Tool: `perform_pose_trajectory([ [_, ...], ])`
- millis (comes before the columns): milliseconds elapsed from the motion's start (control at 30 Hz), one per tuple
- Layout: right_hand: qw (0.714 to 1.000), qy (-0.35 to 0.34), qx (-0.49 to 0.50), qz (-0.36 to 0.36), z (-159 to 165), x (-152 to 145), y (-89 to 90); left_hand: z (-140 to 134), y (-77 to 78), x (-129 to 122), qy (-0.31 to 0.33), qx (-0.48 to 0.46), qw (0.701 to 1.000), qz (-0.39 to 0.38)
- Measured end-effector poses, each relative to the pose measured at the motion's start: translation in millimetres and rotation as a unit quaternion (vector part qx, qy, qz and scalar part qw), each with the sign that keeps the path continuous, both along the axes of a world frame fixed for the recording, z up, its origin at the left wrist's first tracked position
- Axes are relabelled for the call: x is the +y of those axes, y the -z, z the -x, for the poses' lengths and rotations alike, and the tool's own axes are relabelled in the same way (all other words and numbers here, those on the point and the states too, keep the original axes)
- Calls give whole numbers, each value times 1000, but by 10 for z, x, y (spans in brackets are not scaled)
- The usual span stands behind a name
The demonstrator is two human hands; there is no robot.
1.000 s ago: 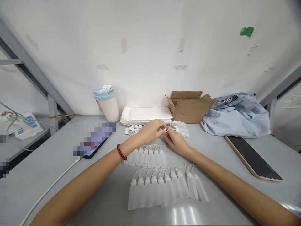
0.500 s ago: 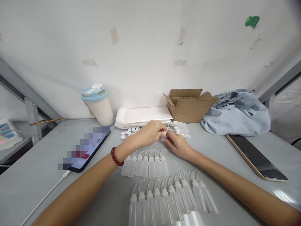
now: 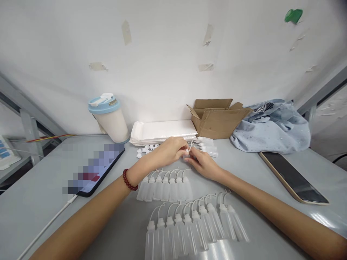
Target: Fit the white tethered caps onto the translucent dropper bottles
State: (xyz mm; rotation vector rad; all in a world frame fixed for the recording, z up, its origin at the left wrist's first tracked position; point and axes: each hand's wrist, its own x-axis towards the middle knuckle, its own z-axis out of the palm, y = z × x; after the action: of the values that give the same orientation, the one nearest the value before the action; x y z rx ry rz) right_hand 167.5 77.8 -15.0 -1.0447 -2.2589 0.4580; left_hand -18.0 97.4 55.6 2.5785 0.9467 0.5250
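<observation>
Both hands meet at the middle of the table around one small plastic squeeze bottle [image 3: 186, 157], mostly hidden by fingers. My left hand [image 3: 173, 150] is closed at its white top, thumb and fingertips pinching there. From the other side my right hand [image 3: 204, 163] closes its fingers on the bottle. A thin white strap stands up between the fingertips. Just below lies a row of small bottles [image 3: 165, 189] with curved straps, and nearer me a row of longer clear bottles [image 3: 187, 231]. Loose white caps [image 3: 146, 149] sit left of my left hand; a few bottles [image 3: 208, 146] lie behind my right.
White padded envelopes [image 3: 165, 129] are stacked against the wall beside an open cardboard box [image 3: 221, 121]. A cup with a blue lid [image 3: 110, 121] and a charging phone [image 3: 100, 171] are at left. Blue cloth [image 3: 273, 130] and a second phone [image 3: 292, 177] are at right.
The view has shifted slightly, so everything appears a little further left and higher. Both hands keep their grip at the bottle's top, with barely any finger movement.
</observation>
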Motion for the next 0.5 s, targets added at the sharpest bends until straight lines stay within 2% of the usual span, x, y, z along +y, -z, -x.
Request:
perform_pose_trajectory([
  [167, 1000, -6, 14, 25, -2, 22, -8, 14, 21, 26, 14, -20, 1000, 1],
  [333, 1000, 1, 17, 19, 2, 25, -4, 62, -91, 2, 16, -11, 998, 52],
  [400, 1000, 4, 21, 20, 1, 23, 4, 83, -141, -25, -11, -5, 998, 60],
  [500, 1000, 10, 22, 9, 1, 16, 15, 75, -161, -73, -83, -2, 995, 55],
])
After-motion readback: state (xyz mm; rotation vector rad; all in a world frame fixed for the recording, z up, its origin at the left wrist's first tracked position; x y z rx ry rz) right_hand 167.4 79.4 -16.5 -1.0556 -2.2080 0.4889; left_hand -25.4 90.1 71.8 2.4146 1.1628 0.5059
